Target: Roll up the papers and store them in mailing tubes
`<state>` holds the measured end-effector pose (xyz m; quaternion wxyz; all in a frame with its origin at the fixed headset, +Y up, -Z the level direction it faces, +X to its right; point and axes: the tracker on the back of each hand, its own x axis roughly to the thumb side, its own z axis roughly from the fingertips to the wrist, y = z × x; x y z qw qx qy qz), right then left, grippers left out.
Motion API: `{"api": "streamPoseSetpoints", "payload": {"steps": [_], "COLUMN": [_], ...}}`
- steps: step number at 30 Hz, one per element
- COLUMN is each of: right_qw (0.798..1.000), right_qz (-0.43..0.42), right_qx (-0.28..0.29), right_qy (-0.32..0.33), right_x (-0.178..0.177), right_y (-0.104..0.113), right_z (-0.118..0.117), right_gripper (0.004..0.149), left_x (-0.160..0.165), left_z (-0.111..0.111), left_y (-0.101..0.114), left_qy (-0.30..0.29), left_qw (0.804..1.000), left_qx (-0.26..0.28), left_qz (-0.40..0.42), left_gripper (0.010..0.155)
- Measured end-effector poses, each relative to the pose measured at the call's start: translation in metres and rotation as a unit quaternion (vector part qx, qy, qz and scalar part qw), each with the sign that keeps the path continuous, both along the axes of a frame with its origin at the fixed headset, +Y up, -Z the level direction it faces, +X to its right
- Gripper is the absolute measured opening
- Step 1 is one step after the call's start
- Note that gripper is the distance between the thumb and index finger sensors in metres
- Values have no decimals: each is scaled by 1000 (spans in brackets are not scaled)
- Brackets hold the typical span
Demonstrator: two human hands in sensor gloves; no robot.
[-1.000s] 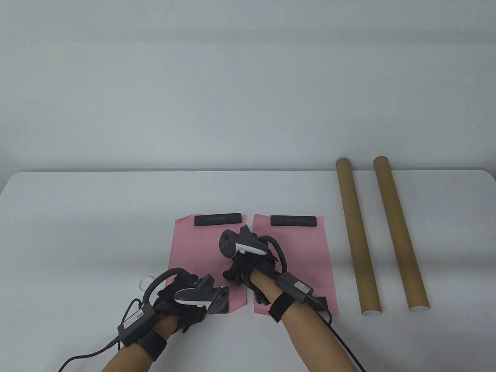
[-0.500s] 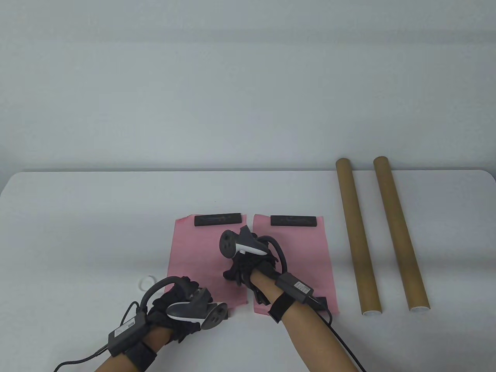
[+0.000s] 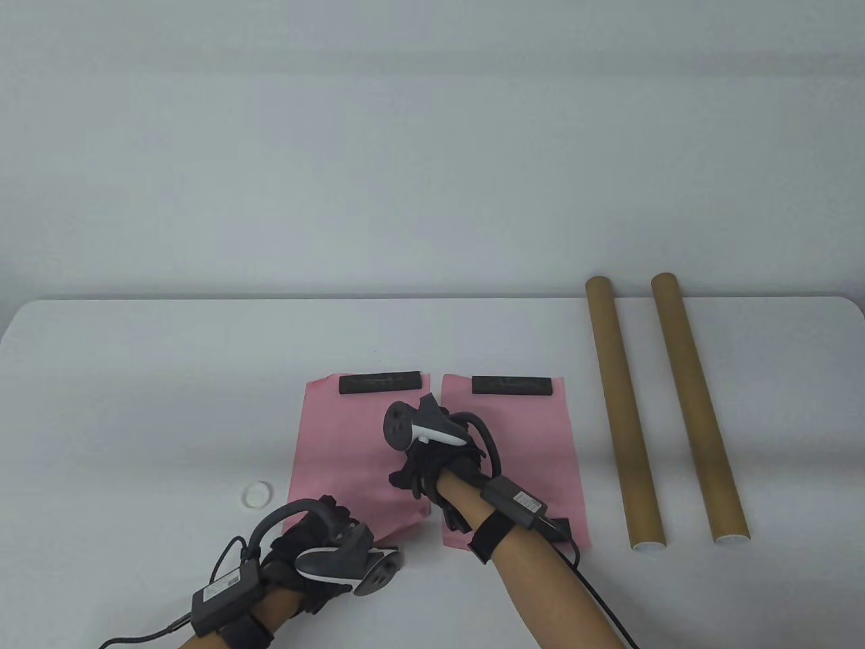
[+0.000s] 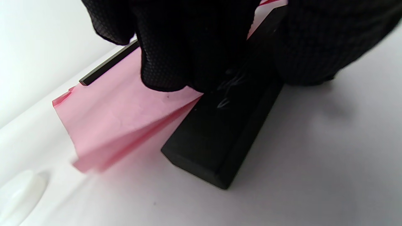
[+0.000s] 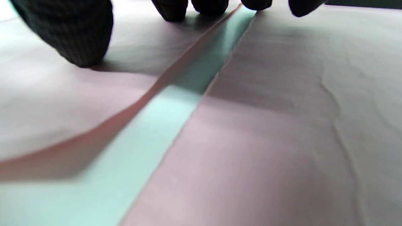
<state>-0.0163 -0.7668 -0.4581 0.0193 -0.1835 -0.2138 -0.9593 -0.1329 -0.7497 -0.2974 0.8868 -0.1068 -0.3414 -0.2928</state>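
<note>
Two pink papers lie side by side, the left paper (image 3: 344, 446) and the right paper (image 3: 534, 446). A black weight bar lies on the far edge of each, one on the left (image 3: 383, 382) and one on the right (image 3: 517, 386). My left hand (image 3: 324, 537) grips a third black bar (image 4: 220, 135) at the left paper's (image 4: 116, 113) near edge, which lifts a little. My right hand (image 3: 432, 453) rests with spread fingertips (image 5: 171, 9) on both papers at the gap between them. Two brown mailing tubes, one on the left (image 3: 625, 412) and one on the right (image 3: 699, 412), lie at the right.
A white tube cap (image 3: 257, 493) lies left of the left paper and shows in the left wrist view (image 4: 19, 194). Another black bar (image 3: 561, 526) lies on the right paper's near edge beside my right wrist. White caps close the tubes' near ends (image 3: 649, 545).
My left hand has drawn back toward the near table edge with the black bar, uncovering the white cap. My right hand has not moved.
</note>
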Motion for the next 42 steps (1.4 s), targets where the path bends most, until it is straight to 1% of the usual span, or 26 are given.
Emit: {"api": "streamPoseSetpoints", "payload": {"steps": [3,5,7,9,10,11,12,15,17,18,20,22,24,26,31,34,38,40,42], "right_qw": [1000,1000,1000,1000,1000,1000,1000,1000,1000,1000,1000,1000,1000,1000,1000,1000,1000,1000,1000], "right_qz": [0,1,1,0,0,0,-1,-4,-2,-2,-2,-6,-7,-8,-8,-7,-9,-10,-12], "right_qx": [1,2,2,2,2,2,2,3,4,4,4,4,5,5,7,8,10,10,10], "right_qy": [0,0,-1,-1,-1,-1,-1,0,0,0,0,-2,-4,-4,-2,1,4,5,5], "right_x": [0,0,0,1,1,1,1,1,1,1,2,3,4,4,5,5,5,5,5], "right_y": [0,0,0,0,0,0,0,-1,-1,-1,-1,-2,-2,-3,-3,-3,-4,-4,-5], "right_z": [0,0,0,0,0,0,0,0,0,0,0,0,1,1,1,1,2,2,2], "right_gripper": [87,87,87,87,87,87,87,87,87,87,87,87,87,87,87,87,87,87,87], "left_x": [0,0,0,-4,-8,-10,-16,-26,-31,-32,-31,-29,-22,-14,13,21,25,27,29], "left_z": [1,0,0,-5,-13,-18,-28,-59,-86,-96,-126,-150,-181,-204,-250,-272,-291,-298,-300], "left_y": [0,1,3,12,23,30,43,73,87,90,95,93,82,70,34,15,4,-1,-1], "left_qy": [-9,8,3,12,28,39,55,83,121,136,169,196,227,242,244,265,305,314,310], "left_qw": [1000,1000,1000,1000,999,998,995,990,985,982,977,972,968,967,968,963,952,949,951], "left_qx": [1,-7,-2,2,3,5,11,58,72,79,86,76,65,66,65,44,18,-14,-1], "left_qz": [-6,-3,-9,11,39,54,79,95,102,103,102,101,80,55,-2,-19,-21,-30,-12], "left_gripper": [71,71,73,75,76,76,76,75,75,74,73,72,71,71,71,73,75,72,68]}}
